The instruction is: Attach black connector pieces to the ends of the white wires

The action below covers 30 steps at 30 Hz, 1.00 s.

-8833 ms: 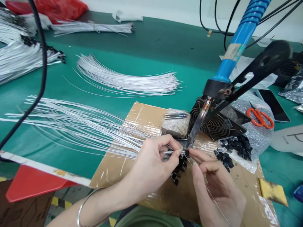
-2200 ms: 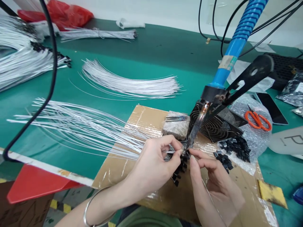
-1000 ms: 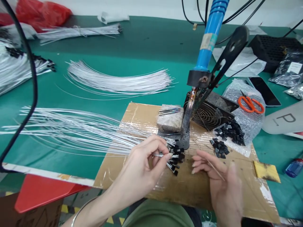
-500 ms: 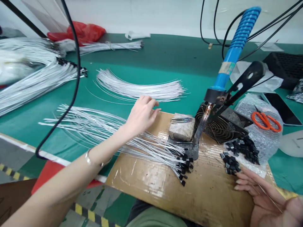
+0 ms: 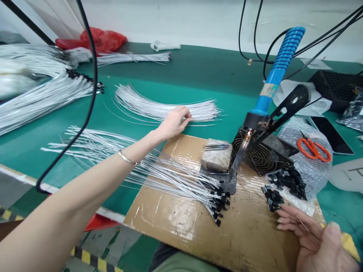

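Note:
My left hand [image 5: 179, 118] reaches to the front edge of a bundle of loose white wires [image 5: 159, 106]; its thumb and fingers are pinched on a wire there. At the lower right, my right hand [image 5: 314, 240] is loosely curled, palm up, with a thin metallic wire [image 5: 307, 228] lying across it. Its fingertips reach the small pile of black connectors [image 5: 273, 198]. White wires with black connector ends [image 5: 181, 181] lie across the cardboard sheet [image 5: 176, 223], under my left forearm.
A blue-handled soldering iron [image 5: 280, 70] leans in its stand, above a stone block [image 5: 217, 155] and a black fan [image 5: 255, 151]. Orange scissors [image 5: 313, 148] lie on bubble wrap beside a phone [image 5: 331, 134]. A black cable [image 5: 92, 75] hangs at left, before more wire bundles [image 5: 45, 98].
My left hand has moved slightly right and onto the wire bundle, its fingers closing into a pinch. My right hand stays by the black connectors. The view has shifted a little.

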{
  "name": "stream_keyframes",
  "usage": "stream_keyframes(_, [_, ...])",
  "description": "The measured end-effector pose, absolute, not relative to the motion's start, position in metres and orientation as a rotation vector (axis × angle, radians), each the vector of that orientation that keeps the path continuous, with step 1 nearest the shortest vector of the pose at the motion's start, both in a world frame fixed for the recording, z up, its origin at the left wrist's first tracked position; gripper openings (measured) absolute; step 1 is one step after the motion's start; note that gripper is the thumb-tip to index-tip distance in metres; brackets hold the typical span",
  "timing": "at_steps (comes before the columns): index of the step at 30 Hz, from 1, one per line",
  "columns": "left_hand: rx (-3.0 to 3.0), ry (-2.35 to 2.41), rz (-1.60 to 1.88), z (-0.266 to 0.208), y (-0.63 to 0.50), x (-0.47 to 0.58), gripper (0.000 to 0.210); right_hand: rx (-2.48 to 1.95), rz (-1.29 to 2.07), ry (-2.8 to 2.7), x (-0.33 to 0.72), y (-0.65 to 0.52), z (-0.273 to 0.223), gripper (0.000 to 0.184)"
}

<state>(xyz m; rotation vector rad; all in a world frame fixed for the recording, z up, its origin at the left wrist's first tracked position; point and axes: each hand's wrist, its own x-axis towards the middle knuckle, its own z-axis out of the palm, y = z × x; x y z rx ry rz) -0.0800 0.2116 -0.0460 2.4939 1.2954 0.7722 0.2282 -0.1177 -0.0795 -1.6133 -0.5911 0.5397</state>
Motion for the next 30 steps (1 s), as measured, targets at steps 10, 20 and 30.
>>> stream_keyframes(10, [2.067, 1.289, 1.066, -0.015, 0.185, -0.080, 0.015, -1.578, 0.563, -0.582, 0.226, -0.113, -0.077, 0.042])
stream_keyframes(20, [1.921, 1.197, 0.581, 0.036, 0.114, -0.101, 0.017, -1.567, 0.526, -0.567, 0.219, -0.114, -0.070, 0.038])
stream_keyframes(30, [1.502, 0.860, 0.189, 0.015, 0.044, -0.086, 0.025, -1.658, 0.762, -0.953, 0.151, -0.115, -0.045, 0.050])
